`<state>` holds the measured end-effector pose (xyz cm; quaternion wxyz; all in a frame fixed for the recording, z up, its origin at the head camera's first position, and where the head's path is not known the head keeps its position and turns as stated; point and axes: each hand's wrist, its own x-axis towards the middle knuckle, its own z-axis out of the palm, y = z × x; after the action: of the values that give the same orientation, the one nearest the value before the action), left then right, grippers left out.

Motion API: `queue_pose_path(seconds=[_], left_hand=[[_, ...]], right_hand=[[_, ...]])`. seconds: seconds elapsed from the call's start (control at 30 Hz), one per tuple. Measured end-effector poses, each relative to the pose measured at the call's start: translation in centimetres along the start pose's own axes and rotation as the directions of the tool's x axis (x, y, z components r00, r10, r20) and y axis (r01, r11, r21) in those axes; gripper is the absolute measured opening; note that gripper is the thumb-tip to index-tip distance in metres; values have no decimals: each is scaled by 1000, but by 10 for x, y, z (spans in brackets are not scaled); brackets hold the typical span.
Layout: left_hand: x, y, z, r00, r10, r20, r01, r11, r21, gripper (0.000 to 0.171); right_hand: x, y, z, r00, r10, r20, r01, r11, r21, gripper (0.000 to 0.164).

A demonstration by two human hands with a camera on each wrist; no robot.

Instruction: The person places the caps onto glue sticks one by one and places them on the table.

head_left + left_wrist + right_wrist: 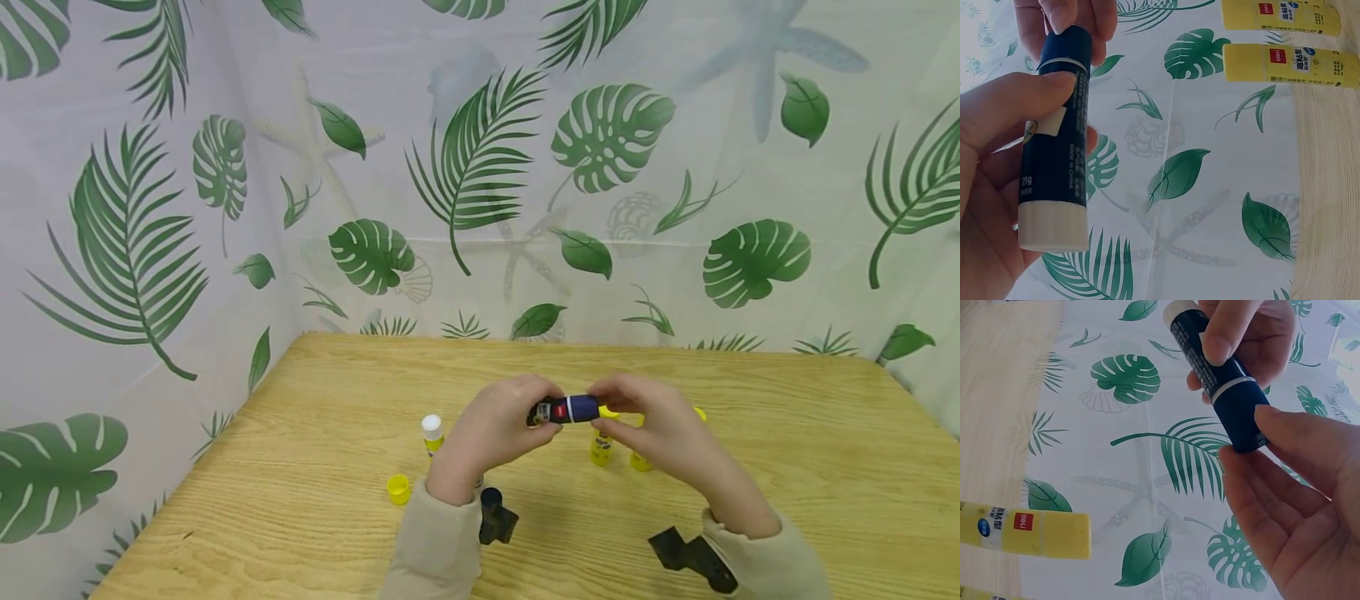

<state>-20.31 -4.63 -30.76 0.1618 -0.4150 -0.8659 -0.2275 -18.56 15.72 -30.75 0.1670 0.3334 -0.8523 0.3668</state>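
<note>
A dark blue glue stick [581,408] with a white ring and a white base is held level above the table between both hands. My left hand [498,423] grips its body, thumb along the label in the left wrist view. At the other end, my right hand [660,421] pinches the blue cap [1241,419] between thumb and fingers. The cap sits against the white ring. Below the right hand stand yellow glue sticks [601,448], partly hidden by it. Left of the left wrist is an uncapped yellow glue stick [432,437] with a white top.
A loose yellow cap [399,489] lies on the wooden table [337,417]. A dark round-topped thing [491,498] is by the left sleeve; its kind is unclear. Black wrist mounts [690,557] sit at the sleeves. A leaf-printed cloth [465,292] hangs behind the table.
</note>
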Motion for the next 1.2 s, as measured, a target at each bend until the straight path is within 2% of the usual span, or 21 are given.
queue_pose_path(seconds=[0.4,0.6,0.83,1.03,1.2], left_hand=[[0,3,0,993,88,-78,-83,995,61,22],[0,6,-1,987,117,-109,-110,992,66,22],[0,9,-1,977,172,-124,-157,980,122,20],[0,10,0,977,174,-121,-158,978,132,20],[-1,9,0,975,161,-152,-146,984,107,21]], right_hand=[[-1,-2,-3,999,-3,-48,4,1000,8,27],[-3,-4,-6,999,6,-42,-5,1000,21,25],[-3,-5,-5,999,34,-26,-34,999,2,17],[-5,-5,-5,998,58,-19,-58,998,17,16],[-4,-6,-4,994,110,-21,-109,994,21,18]])
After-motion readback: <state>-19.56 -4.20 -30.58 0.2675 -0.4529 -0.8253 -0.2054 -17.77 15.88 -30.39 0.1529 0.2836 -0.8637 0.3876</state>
